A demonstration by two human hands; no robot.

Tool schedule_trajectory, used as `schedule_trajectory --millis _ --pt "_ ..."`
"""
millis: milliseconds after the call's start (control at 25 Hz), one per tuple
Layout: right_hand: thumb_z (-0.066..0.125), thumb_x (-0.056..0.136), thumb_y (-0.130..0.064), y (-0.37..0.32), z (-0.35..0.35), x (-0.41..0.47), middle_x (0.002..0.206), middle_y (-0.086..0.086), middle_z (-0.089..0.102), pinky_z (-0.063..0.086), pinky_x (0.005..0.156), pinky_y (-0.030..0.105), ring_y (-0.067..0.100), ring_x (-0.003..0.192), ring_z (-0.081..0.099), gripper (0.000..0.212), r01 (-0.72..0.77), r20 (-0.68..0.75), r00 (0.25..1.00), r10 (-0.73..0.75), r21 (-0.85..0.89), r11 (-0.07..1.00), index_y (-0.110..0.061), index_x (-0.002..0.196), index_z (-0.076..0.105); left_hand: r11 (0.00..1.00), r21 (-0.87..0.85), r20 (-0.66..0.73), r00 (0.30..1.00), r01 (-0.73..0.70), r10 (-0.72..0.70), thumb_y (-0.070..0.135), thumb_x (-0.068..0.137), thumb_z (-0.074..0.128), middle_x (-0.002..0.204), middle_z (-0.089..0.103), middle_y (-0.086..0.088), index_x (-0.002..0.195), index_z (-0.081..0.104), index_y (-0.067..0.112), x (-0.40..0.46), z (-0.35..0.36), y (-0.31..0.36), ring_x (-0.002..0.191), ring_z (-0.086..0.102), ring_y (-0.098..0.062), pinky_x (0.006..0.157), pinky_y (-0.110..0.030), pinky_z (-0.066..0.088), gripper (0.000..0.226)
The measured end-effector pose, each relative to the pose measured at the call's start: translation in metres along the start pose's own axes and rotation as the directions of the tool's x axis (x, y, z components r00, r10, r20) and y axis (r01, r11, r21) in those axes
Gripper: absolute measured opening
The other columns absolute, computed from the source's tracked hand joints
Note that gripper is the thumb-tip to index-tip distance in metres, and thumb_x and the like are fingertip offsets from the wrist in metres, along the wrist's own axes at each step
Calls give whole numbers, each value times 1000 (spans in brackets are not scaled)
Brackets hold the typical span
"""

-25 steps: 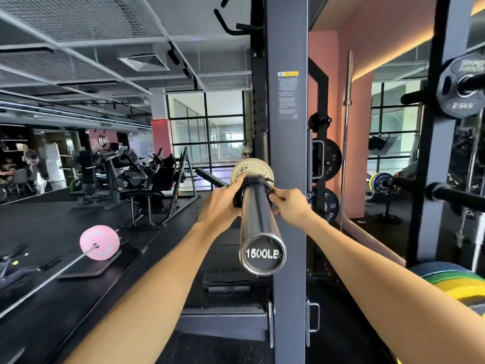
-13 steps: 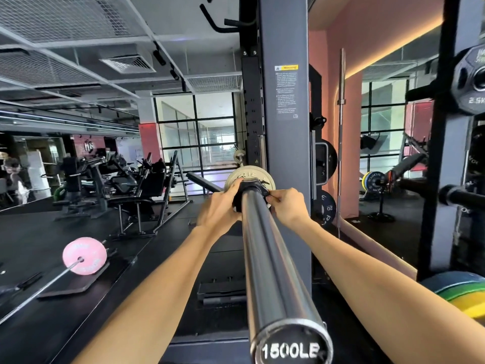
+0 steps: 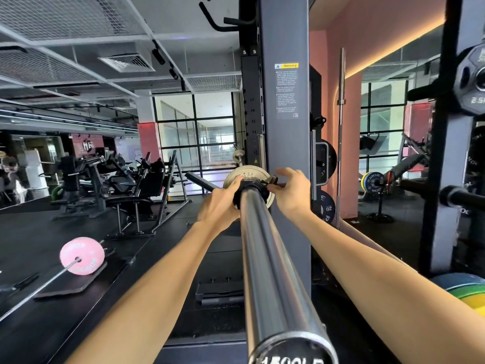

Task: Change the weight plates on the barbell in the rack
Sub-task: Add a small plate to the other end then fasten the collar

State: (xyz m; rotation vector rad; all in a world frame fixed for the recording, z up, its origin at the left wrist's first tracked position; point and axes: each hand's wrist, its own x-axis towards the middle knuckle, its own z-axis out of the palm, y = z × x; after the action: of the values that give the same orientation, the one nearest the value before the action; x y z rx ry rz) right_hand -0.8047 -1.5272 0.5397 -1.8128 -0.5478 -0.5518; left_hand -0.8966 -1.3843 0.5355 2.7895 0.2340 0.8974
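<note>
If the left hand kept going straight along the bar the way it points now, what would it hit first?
The left hand already grips the black collar on the barbell; straight on, it would meet the pale weight plate right behind the collar.

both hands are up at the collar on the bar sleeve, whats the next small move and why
Probably finish opening the collar and slide it toward you along the sleeve. The right hand pinches its lever, which sticks out sideways, and the left hand grips the collar body. The collar sits against the pale plate, so the plate likely cannot come off until the collar does.
</note>
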Motion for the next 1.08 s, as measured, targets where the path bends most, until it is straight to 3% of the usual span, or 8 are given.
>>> schedule_trajectory --millis 120,280,600,680,760,840,960,1080 --pt "69 83 -5 -3 2 0 109 9 71 48 95 29 24 101 67 40 -57 0 998 57 104 993 -8 122 62 999 -35 -33 999 13 -14 24 93 51 84 60 -23 145 23 37 1 6 -4 81 64 -40 62 -38 51 61" --pt "62 90 -11 -9 2 6 108 6 72 41 82 16 20 103 66 28 32 47 998 -34 41 999 -11 117 68 993 -116 -70 998 -12 3 31 93 55 60 46 -11 142 26 38 -2 12 -5 74 64 -37 53 -32 40 57" --pt "46 98 -7 -16 3 18 93 -3 42 29 81 10 21 105 50 41 213 349 920 -177 -67 975 -14 138 52 971 -202 -41 989 131 -142 49 94 42 64 48 -4 145 17 48 -2 23 -6 75 63 -36 71 -42 52 57" --pt "49 97 -8 -15 -2 16 104 -1 44 31 87 13 24 112 51 48 225 423 892 -160 -108 968 -16 144 43 973 -214 -32 995 82 -90 55 88 38 67 53 -1 143 23 47 2 22 -9 73 62 -30 67 -38 51 57" --pt "57 92 -7 -11 -6 12 120 4 53 36 90 16 23 112 56 58 205 404 903 -148 -103 973 -17 146 39 950 -310 21 999 48 -44 61 83 39 85 65 6 137 40 44 9 14 -12 90 64 -16 77 -33 53 57" --pt "65 87 -9 -5 -7 6 124 6 60 39 87 18 22 106 61 56 118 327 941 -83 -89 989 -12 140 48 949 -305 112 992 82 -50 53 82 46 105 68 13 134 46 43 15 1 -13 95 58 -3 90 -24 49 53" --pt "67 86 -13 8 -3 1 93 12 67 39 70 21 25 85 59 20 41 310 951 -3 -116 992 -3 103 69 924 -312 121 973 223 -195 32 90 48 98 73 -5 111 60 19 24 -20 -2 79 72 -20 74 -33 59 27" --pt "64 85 -11 10 0 -1 76 16 60 36 61 29 23 69 44 13 46 301 953 -10 -112 993 1 80 64 869 -355 227 934 343 -276 74 89 31 105 60 -7 112 62 25 32 -36 24 71 72 -28 62 -36 62 62"
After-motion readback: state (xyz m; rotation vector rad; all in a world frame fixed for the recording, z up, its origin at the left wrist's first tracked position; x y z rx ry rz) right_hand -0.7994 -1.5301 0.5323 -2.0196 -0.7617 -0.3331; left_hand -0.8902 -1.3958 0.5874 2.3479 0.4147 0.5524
